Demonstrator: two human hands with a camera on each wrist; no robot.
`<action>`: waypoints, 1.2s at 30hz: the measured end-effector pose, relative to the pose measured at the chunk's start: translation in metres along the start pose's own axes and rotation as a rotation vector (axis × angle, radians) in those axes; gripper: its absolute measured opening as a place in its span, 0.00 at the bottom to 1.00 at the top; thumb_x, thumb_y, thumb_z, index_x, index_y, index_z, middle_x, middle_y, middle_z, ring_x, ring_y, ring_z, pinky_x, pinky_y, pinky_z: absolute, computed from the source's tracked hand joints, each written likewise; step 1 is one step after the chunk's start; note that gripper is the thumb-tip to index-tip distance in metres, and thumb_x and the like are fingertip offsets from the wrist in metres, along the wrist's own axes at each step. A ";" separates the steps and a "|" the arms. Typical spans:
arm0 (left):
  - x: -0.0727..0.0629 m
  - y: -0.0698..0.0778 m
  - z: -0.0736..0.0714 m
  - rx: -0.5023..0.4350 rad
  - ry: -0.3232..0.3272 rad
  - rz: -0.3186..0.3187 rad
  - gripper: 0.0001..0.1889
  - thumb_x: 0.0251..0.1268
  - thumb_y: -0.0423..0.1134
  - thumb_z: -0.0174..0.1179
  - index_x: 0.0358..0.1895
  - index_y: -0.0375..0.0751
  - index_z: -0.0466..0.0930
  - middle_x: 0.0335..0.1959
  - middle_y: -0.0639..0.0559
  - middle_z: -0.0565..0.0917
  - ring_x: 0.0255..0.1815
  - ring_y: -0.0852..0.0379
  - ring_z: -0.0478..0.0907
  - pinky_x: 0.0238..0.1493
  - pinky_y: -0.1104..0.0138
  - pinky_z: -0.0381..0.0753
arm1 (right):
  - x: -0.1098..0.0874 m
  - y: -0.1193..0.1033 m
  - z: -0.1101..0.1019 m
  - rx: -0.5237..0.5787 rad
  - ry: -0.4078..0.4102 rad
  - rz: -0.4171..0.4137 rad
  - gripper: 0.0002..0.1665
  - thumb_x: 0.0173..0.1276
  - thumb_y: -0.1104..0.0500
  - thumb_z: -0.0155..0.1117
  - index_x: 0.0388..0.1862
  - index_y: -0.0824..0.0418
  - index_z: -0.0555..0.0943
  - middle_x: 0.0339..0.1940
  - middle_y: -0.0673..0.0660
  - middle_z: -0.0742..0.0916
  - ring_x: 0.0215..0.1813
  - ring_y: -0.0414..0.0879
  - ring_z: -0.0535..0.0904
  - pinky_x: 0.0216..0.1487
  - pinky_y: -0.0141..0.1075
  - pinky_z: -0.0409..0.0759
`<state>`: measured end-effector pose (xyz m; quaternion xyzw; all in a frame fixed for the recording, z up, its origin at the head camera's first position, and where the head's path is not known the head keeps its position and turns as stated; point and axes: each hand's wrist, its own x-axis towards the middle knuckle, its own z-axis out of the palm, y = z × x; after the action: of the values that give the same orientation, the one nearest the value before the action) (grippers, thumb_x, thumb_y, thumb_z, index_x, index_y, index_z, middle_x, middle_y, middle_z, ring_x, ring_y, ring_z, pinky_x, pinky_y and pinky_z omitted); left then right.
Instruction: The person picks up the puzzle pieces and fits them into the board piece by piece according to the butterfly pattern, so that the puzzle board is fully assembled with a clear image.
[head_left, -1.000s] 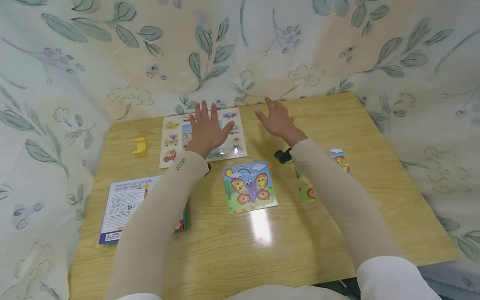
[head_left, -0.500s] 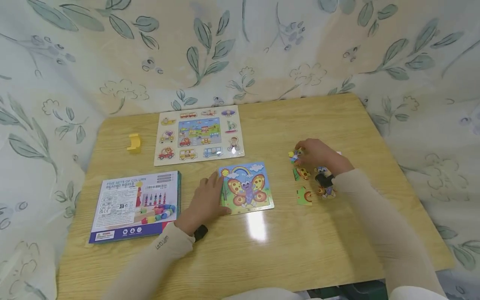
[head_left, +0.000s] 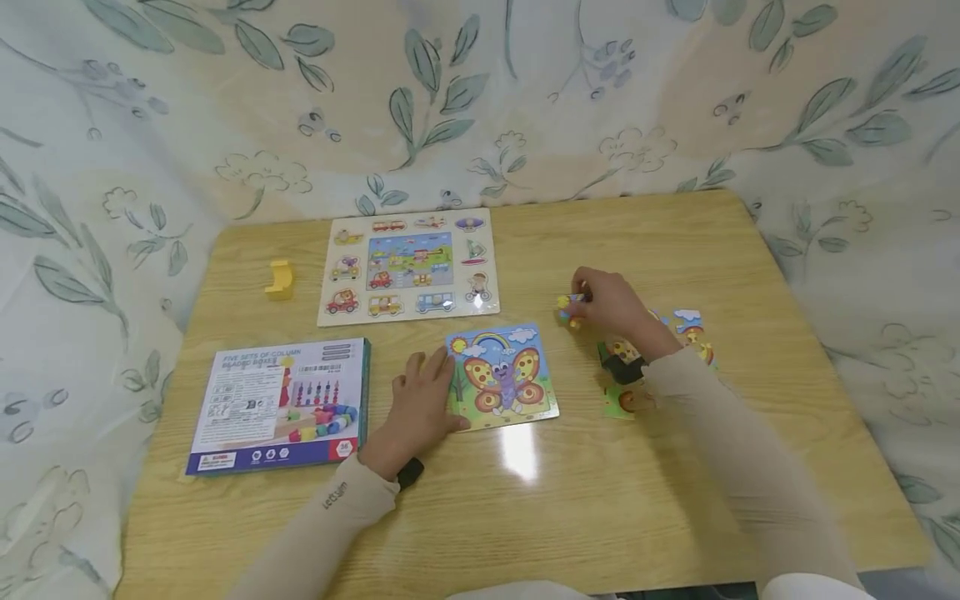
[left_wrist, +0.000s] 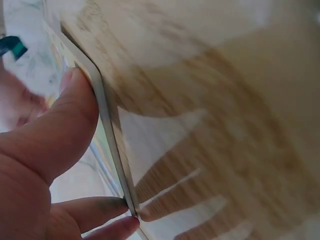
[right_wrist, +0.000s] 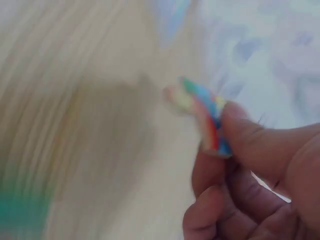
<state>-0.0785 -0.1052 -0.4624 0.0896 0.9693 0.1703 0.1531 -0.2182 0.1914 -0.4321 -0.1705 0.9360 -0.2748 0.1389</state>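
Note:
In the head view, my left hand (head_left: 423, 412) rests at the left edge of a butterfly puzzle board (head_left: 501, 408). Its thumb touches the lower-left corner and its fingers lie along the side. The left wrist view has the thumb on the board (left_wrist: 112, 125) and two fingertips right at its edge. My right hand (head_left: 615, 308) is to the right of the board and pinches a small puzzle piece (right_wrist: 212, 120) between thumb and fingers. That piece has a red and yellow band on blue. More puzzle pieces (head_left: 690, 321) lie beneath and beyond my right wrist, partly hidden.
A vehicle peg puzzle (head_left: 408, 312) lies at the back of the wooden table (head_left: 480, 517). To the left are a beaded-box carton (head_left: 236, 408) and a yellow curved block (head_left: 280, 282). Floral cloth (head_left: 525, 100) hangs behind the table.
Both hands have come down from above the table's back. The left hand has settled on the butterfly board's edge. My right hand has picked up a piece and moved left with it.

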 end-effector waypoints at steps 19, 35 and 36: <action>0.002 0.002 0.000 0.037 0.005 -0.020 0.53 0.45 0.58 0.73 0.74 0.41 0.57 0.78 0.48 0.51 0.60 0.43 0.58 0.49 0.51 0.61 | 0.036 -0.107 0.095 -0.197 -0.146 -0.037 0.23 0.56 0.41 0.72 0.33 0.58 0.77 0.26 0.51 0.82 0.28 0.45 0.74 0.29 0.34 0.72; 0.001 0.008 -0.002 0.054 0.016 -0.019 0.54 0.43 0.58 0.74 0.73 0.38 0.58 0.78 0.48 0.53 0.58 0.42 0.59 0.48 0.51 0.61 | 0.034 -0.091 0.084 -0.069 -0.100 -0.010 0.19 0.61 0.41 0.67 0.30 0.55 0.77 0.24 0.50 0.82 0.25 0.42 0.74 0.26 0.33 0.70; 0.001 0.008 -0.002 0.055 0.013 -0.026 0.54 0.43 0.58 0.73 0.73 0.38 0.58 0.78 0.48 0.53 0.57 0.42 0.59 0.48 0.51 0.60 | 0.031 -0.085 0.077 -0.042 -0.090 -0.029 0.18 0.63 0.43 0.65 0.32 0.56 0.78 0.26 0.50 0.83 0.26 0.43 0.75 0.27 0.33 0.71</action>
<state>-0.0790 -0.0979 -0.4576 0.0800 0.9757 0.1420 0.1467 -0.1976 0.0758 -0.4521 -0.1990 0.9318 -0.2493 0.1732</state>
